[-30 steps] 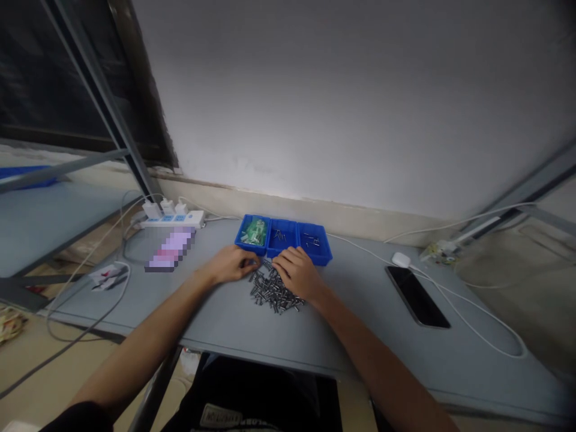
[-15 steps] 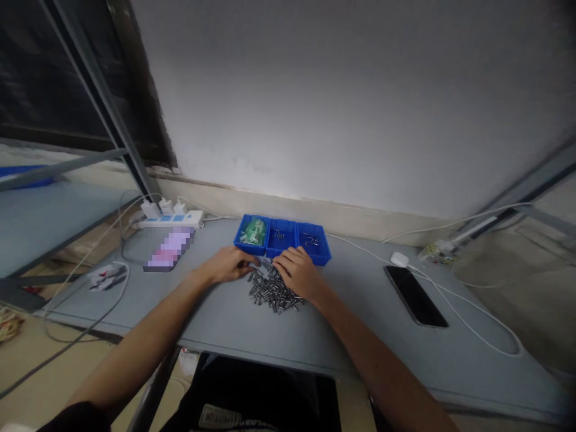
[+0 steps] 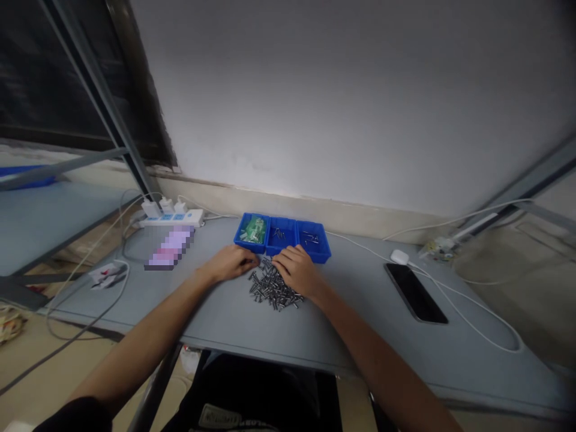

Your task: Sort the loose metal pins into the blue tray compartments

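A heap of small metal screws (image 3: 275, 291) lies on the grey table between my hands. My left hand (image 3: 231, 263) rests at the heap's upper left edge, its fingers curled and closed; whatever lies between the fingertips is too small to make out. Over the heap's upper right side is my right hand (image 3: 294, 268), fingers bent together and touching the screws, their tips partly hidden. Just behind the hands stand three joined blue bins: the left bin (image 3: 243, 244) holds a green bag of small parts, while the middle bin (image 3: 282, 245) and right bin (image 3: 320, 254) hold a few screws each.
A white power strip (image 3: 194, 217) with plugs stands at the back left, near a pixelated phone (image 3: 168, 247). Crumpled paper (image 3: 108, 275) lies at the far left among cables. On the right are a dark phone (image 3: 416, 293) and a white charger (image 3: 399, 257) with a looping cable.
Both hands stay in nearly the same place, with only slight finger movement at the heap. The view has shifted very slightly.
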Demonstrator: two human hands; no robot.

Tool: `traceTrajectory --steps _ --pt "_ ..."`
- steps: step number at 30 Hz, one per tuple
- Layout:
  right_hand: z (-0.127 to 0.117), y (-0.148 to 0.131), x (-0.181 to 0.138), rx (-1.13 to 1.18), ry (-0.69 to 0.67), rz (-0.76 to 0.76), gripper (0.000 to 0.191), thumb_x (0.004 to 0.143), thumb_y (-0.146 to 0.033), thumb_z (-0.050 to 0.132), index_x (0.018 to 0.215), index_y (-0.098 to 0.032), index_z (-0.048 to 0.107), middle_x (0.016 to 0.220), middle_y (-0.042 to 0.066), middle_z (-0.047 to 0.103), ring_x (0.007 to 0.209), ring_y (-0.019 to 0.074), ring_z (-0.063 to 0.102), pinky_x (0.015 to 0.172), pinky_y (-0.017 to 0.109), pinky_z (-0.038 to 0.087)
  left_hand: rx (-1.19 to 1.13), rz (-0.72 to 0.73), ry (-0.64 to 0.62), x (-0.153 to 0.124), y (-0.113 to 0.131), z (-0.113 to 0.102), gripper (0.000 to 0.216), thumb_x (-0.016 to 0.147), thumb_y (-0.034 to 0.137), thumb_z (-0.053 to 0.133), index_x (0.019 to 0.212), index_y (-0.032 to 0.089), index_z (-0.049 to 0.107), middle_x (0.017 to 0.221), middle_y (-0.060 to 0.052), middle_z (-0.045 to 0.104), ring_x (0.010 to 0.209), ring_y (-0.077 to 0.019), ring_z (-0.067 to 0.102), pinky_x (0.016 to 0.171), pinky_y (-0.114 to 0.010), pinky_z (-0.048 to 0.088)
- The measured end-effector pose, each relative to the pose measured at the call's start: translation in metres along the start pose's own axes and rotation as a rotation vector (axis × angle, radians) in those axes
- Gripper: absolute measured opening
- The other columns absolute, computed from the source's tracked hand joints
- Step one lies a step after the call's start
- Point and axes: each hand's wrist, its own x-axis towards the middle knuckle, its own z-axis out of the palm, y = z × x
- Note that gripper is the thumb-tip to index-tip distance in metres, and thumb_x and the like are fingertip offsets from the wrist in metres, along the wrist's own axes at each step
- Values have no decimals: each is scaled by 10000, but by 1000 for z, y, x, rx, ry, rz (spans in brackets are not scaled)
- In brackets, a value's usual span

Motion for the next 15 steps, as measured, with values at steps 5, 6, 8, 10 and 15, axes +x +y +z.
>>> traceTrajectory --steps 5,6,8,10,15 --pt "2 1 0 18 -16 -1 232 1049 -224 495 936 -176 692 857 55 692 846 195 570 832 360 375 -24 6 54 1 1 2 182 974 267 558 956 214 731 920 -31 748 790 -169 655 731 -260 431" --pt "2 1 0 22 -19 -1 230 1050 -224 495 941 -177 691 859 55 694 847 195 575 830 360 375 -30 1 71 1 2 2 185 981 277 551 963 212 723 901 -30 739 772 -166 647 721 -261 430" --pt "2 0 -1 31 -23 -1 213 1049 -231 504 958 -177 689 867 54 700 851 195 587 822 358 375 -51 -17 92 1 4 2 193 994 299 535 992 209 706 854 -21 718 731 -157 631 699 -257 425" --pt "3 -1 -1 40 -27 -4 185 1043 -247 526 983 -178 686 884 57 707 864 198 599 814 356 374 -80 -36 99 1 7 1 196 1003 314 526 1030 209 689 808 -7 695 700 -147 615 685 -251 420" --pt "6 -2 -1 18 -44 -26 162 1038 -240 538 987 -181 680 901 56 712 875 200 610 821 359 371 -162 -70 105 2 13 3 210 1005 340 519 1057 200 667 709 22 642 615 -128 565 636 -238 402"
